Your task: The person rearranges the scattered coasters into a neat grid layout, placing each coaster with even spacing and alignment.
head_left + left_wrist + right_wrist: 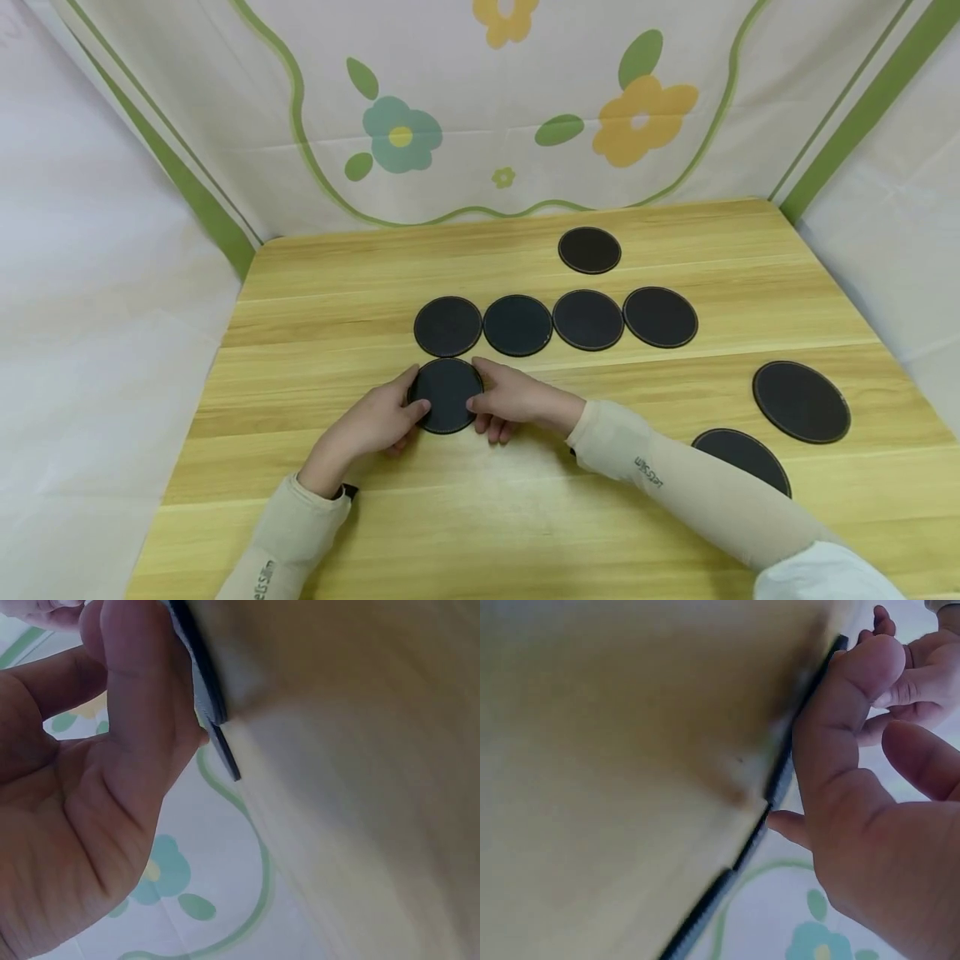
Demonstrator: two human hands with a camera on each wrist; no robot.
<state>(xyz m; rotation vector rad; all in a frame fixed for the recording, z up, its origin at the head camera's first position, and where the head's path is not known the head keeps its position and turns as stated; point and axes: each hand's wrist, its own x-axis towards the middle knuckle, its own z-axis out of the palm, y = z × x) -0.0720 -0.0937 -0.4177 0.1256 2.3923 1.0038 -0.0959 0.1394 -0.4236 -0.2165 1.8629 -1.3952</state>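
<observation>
A black round coaster (447, 396) with a thin stitched border lies between my two hands, just in front of the leftmost coaster (447, 326) of a row. My left hand (378, 417) holds its left edge, thumb over the rim. On the opposite side my right hand (517, 393) grips the right edge, thumb also at the rim. In the left wrist view the coaster's dark edge (208, 675) runs along my left fingers. Past the held one, the right wrist view shows thin dark coaster edges (694, 915) on the table.
Three more coasters, the second (517, 325), third (588, 320) and fourth (660, 317), continue the row rightward. Another coaster (589, 250) lies behind it. At the right are a coaster (801, 402) and one (742, 457) partly under my right sleeve. Flowered cloth (480, 150) hangs behind the wooden table (300, 308).
</observation>
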